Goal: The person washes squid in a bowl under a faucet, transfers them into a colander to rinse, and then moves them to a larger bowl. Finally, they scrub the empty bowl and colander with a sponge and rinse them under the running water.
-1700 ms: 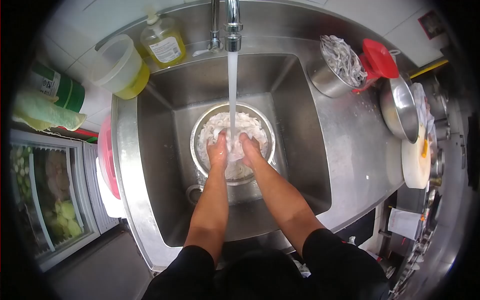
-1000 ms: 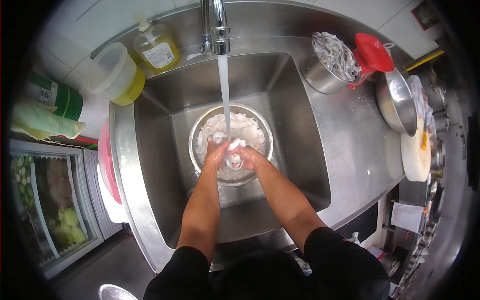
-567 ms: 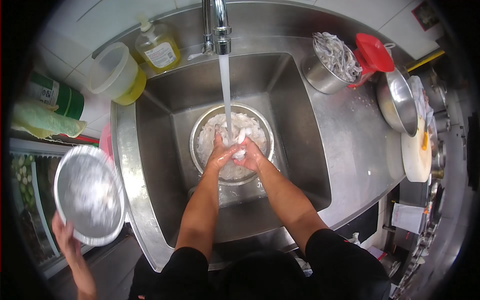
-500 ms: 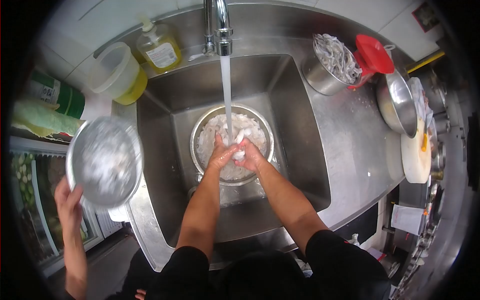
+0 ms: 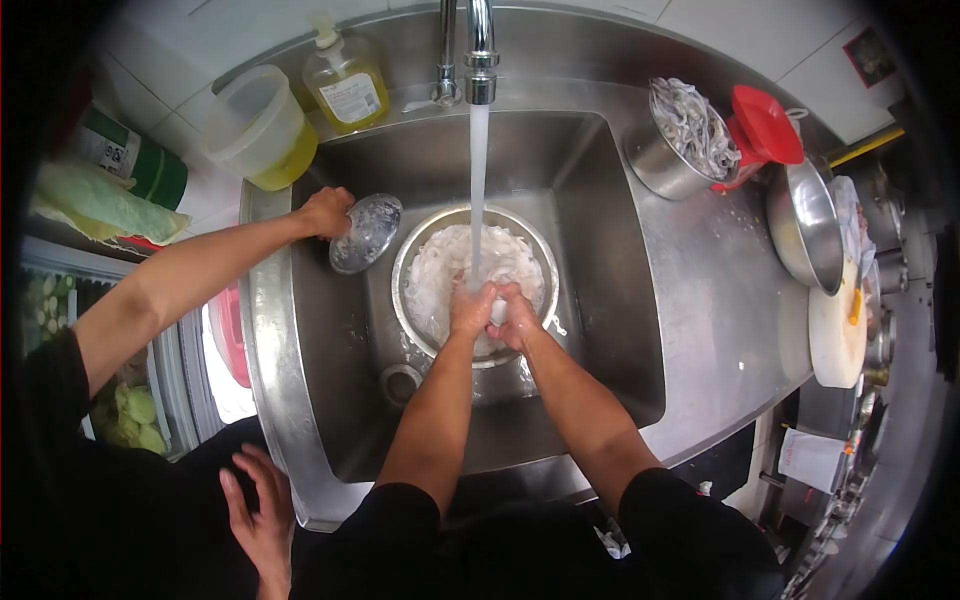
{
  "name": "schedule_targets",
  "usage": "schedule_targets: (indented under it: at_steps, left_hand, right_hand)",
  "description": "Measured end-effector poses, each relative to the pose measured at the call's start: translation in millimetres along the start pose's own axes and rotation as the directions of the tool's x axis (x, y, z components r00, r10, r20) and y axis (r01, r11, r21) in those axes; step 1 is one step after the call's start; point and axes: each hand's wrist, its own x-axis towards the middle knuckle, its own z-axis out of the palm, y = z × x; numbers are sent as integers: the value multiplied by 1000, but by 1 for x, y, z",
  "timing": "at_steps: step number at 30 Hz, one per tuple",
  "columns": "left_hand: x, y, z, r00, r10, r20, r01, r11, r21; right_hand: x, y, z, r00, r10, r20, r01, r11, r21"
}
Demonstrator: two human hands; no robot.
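Observation:
In the sink (image 5: 610,340), a round metal bowl (image 5: 400,310) is full of wet, whitish, soft pieces (image 5: 440,265) that look like cut squid. Water (image 5: 478,190) pours from the tap (image 5: 482,80) into it. My left hand (image 5: 471,308) and my right hand (image 5: 517,320) are closed together over the bowl. Between them shows a smooth white piece (image 5: 498,312), gripped by both; my fingers partly cover it.
Left of the bowl, a co-worker's hand (image 5: 327,212) tilts a metal bowl (image 5: 366,236) inside the sink. Their other hand (image 5: 262,510) hangs near the counter edge. A soap bottle (image 5: 345,90), plastic tub (image 5: 255,130), filled metal pot (image 5: 670,160) and steel bowl (image 5: 805,228) surround the sink.
The co-worker's bowl has moved from beyond the sink's left edge into the sink, and is now tilted. The view has shifted slightly. My hands remain together over the bowl.

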Motion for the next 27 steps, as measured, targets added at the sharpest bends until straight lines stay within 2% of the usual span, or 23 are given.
schedule_targets:
  at_steps: [2, 5, 8, 11, 13, 14, 15, 17, 20, 22, 26, 27]
  left_hand:
    - [-4, 0, 3, 994, -108, -30, 107, 994, -39]
    - [10, -15, 4, 960, -271, 66, 276, 957, -90]
    - [10, -25, 8, 969, -246, -29, 241, 962, -127]
    - [-6, -4, -5, 933, -320, 167, 351, 914, -206]
    - [4, -19, -8, 978, -144, 152, 153, 987, -47]
    - [6, -20, -13, 974, -121, 193, 126, 992, -10]
    - [8, -20, -18, 967, -98, 234, 95, 995, 25]
    - [8, -20, -26, 904, -180, 389, 186, 982, 23]
    - [-4, -8, -26, 852, -352, 387, 298, 935, 193]
    - [-2, -19, -21, 827, -433, 360, 348, 896, 277]
    - [1, -45, -3, 805, -483, 344, 375, 864, 336]
    - [-1, -45, 0, 812, -476, 339, 372, 869, 327]
  right_hand:
    - [10, 7, -4, 1000, 7, -9, -8, 999, -39]
    - [-5, 2, 4, 994, 55, -90, -65, 991, -114]
    - [13, 14, -5, 998, 31, -58, -33, 999, -34]
    - [12, 5, -10, 996, 26, -90, -37, 991, -130]
    - [-7, -3, -7, 995, -28, -100, -2, 959, -285]
    - [-14, -5, -6, 993, -56, -102, 16, 933, -360]
    - [-9, -2, -12, 998, -21, -66, -4, 938, -346]
    - [4, 4, -25, 999, 47, 5, -43, 947, -319]
    - [7, 12, -21, 988, 117, -101, -145, 931, -334]
    - [17, 16, -25, 975, 193, -106, -219, 910, -352]
    - [19, 14, -38, 928, 295, -226, -363, 850, -382]
    - [16, 14, -43, 932, 269, -241, -348, 849, -397]
